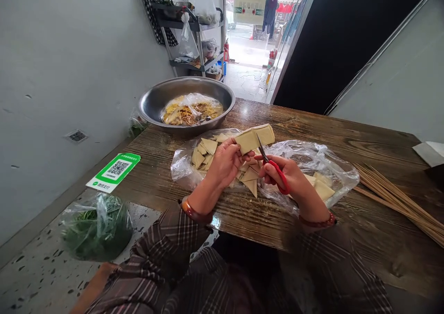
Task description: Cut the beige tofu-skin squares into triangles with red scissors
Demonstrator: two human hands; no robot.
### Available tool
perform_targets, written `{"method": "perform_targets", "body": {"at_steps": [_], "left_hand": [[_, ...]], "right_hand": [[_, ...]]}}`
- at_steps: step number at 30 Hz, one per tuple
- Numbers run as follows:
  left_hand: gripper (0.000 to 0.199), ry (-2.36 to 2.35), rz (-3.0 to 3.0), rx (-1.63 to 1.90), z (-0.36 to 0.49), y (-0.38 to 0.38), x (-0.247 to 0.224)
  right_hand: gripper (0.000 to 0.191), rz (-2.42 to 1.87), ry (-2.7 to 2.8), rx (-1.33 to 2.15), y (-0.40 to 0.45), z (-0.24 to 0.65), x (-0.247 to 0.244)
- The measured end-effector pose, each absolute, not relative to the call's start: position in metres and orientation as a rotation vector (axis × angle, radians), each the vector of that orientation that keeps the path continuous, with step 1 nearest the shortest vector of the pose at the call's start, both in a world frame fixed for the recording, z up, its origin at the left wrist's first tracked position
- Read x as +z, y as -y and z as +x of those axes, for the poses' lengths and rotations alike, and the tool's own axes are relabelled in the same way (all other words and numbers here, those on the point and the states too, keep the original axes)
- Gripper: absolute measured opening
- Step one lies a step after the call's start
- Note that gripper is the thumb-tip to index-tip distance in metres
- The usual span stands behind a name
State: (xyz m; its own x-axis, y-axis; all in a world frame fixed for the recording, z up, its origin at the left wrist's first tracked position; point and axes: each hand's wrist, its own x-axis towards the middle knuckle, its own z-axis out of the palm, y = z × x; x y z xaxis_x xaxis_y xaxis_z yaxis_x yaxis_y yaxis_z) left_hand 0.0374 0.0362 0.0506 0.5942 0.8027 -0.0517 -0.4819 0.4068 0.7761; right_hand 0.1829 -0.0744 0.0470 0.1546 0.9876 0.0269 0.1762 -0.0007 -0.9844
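My left hand (227, 162) pinches a folded strip of tofu skin (245, 140) and holds it up over the table. In my right hand (286, 173) is a pair of scissors (279, 176) with red handles; its dark blades reach up across the strip. Below my hands, cut triangular tofu skin pieces (208, 146) lie heaped on a clear plastic bag (182, 166). To the right, another clear bag (305, 153) holds more pale tofu skin (323, 189), partly behind my right wrist.
A large steel basin (147, 102) with bagged skewered food stands at the table's far left. Bamboo skewers (398, 198) lie at right. A green QR card (114, 171) rests on the left edge. A bag of greens (97, 228) sits lower left. A shelf cart (187, 64) stands behind.
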Motion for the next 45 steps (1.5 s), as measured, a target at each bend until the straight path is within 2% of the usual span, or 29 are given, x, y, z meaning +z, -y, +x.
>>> {"method": "perform_targets", "body": {"at_steps": [19,28,45], "left_hand": [[0.014,-0.419,0.84,0.855,0.036,-0.04,0.047],[0.045,-0.431,0.891,0.868,0.035,-0.038,0.044],[0.045,-0.425,0.987,0.804,0.035,-0.036,0.04]], "right_hand": [[0.051,-1.547,1.256,0.822,0.072,0.188,0.043],[0.054,-1.574,1.314,0.811,0.072,0.186,0.042],[0.052,-1.447,1.179,1.004,0.074,0.179,0.047]]}}
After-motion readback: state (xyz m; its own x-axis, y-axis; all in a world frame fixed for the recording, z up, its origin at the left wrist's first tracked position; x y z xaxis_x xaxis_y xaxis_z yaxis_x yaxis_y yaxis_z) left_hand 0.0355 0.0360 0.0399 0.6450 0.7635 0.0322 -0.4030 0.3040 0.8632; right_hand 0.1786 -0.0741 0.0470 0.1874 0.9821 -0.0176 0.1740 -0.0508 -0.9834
